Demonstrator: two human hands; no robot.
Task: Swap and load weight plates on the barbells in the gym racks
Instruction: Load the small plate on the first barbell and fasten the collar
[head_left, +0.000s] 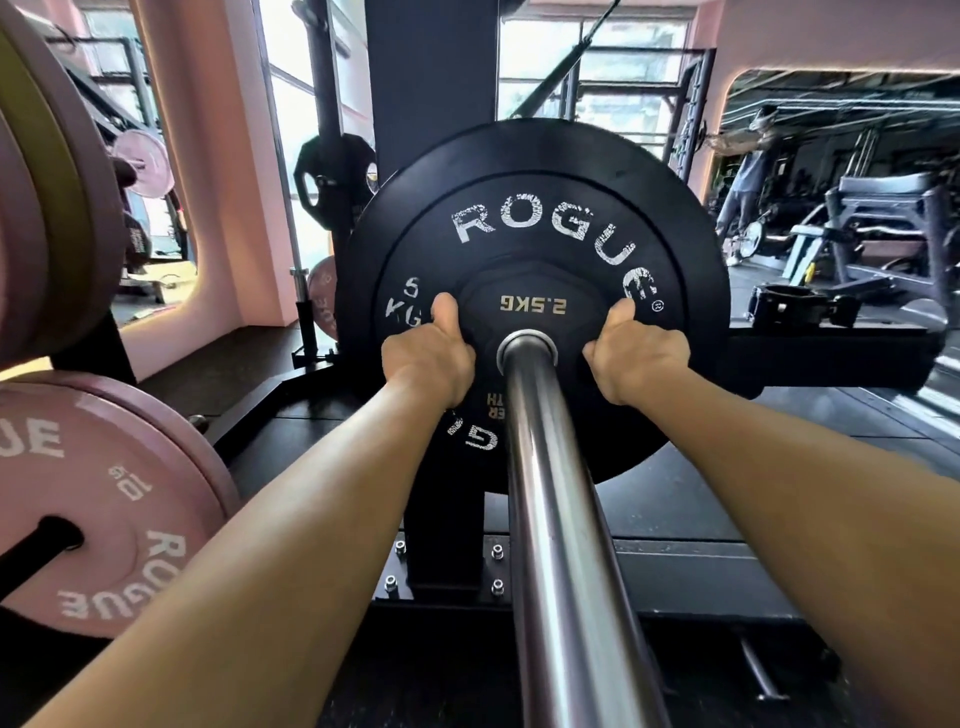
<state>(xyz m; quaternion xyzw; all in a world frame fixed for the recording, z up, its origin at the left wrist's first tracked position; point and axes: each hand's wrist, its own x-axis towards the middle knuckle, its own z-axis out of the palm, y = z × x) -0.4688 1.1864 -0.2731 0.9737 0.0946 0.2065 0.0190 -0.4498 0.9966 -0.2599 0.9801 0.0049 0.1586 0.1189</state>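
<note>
While bare bar (561, 519) runs free toward the camera, left hand (428, 358) and right hand (636, 358) grip the small plate's (530, 306) edges, fingers curled, against the big plate (535, 208).

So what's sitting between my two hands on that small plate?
In the head view, the barbell sleeve passes between the left hand and right hand, through the 2.5 kg plate.
</note>
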